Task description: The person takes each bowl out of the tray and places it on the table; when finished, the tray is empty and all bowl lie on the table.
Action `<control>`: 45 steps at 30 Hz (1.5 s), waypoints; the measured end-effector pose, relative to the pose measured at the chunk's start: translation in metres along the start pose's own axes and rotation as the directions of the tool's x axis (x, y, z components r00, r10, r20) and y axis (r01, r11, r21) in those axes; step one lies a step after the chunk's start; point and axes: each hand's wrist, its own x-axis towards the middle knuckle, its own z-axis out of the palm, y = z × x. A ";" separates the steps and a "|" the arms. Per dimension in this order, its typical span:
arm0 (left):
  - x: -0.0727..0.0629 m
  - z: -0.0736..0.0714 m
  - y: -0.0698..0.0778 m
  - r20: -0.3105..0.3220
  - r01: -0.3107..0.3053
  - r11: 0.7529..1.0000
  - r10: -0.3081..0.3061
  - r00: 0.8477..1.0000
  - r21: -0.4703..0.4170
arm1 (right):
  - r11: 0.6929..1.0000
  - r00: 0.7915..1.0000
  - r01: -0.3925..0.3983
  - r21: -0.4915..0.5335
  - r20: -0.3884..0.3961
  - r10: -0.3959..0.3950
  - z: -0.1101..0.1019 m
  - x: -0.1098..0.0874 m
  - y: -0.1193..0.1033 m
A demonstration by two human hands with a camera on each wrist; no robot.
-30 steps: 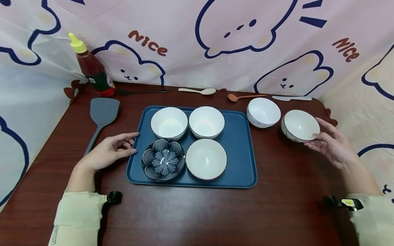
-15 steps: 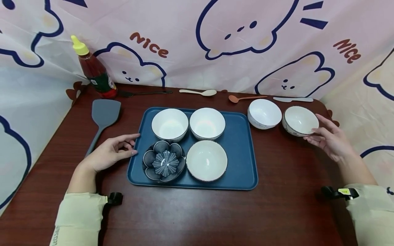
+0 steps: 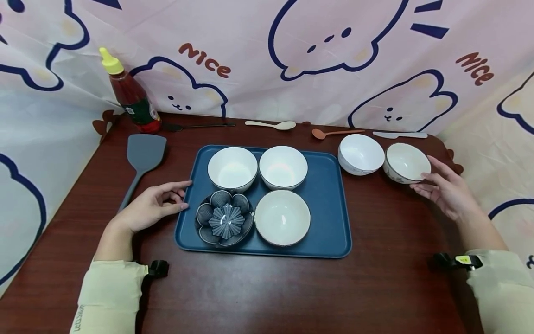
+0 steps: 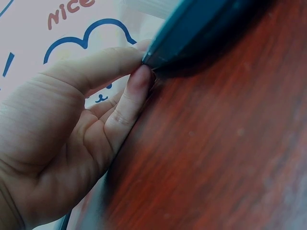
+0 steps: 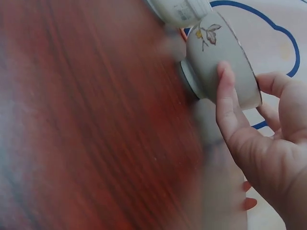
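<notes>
The right hand holds a flowered bowl by its side, with bent fingers, one at the rim. This bowl is between 2 and 3 o'clock from the blue tray, near the table's far right corner. I can't tell if its foot touches the wood. A small white bowl is just beside it, at its 9 o'clock, close to the tray's corner. The left hand is half curled and pinches the tray's 9 o'clock edge. On the tray, two deep bowls sit at 11 and 1, a pale bowl at 4, and a dark petal bowl at 8. A smooth blue strip runs down the tray's 3 o'clock side. Brown table spreads out toward 6 o'clock.
</notes>
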 end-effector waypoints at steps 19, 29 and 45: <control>-0.001 -0.001 0.003 -0.010 -0.001 1.000 0.001 1.000 0.014 | 0.990 0.987 0.138 0.036 -0.090 -0.134 0.023 -0.036 0.000; 0.000 -0.001 0.003 -0.007 -0.008 1.000 0.008 1.000 0.008 | 0.983 0.982 0.173 0.060 0.059 -0.177 0.057 -0.047 0.000; -0.001 -0.001 0.000 -0.005 -0.004 1.000 0.004 1.000 0.000 | 0.965 0.983 0.137 -0.222 0.148 -0.106 0.136 -0.052 0.004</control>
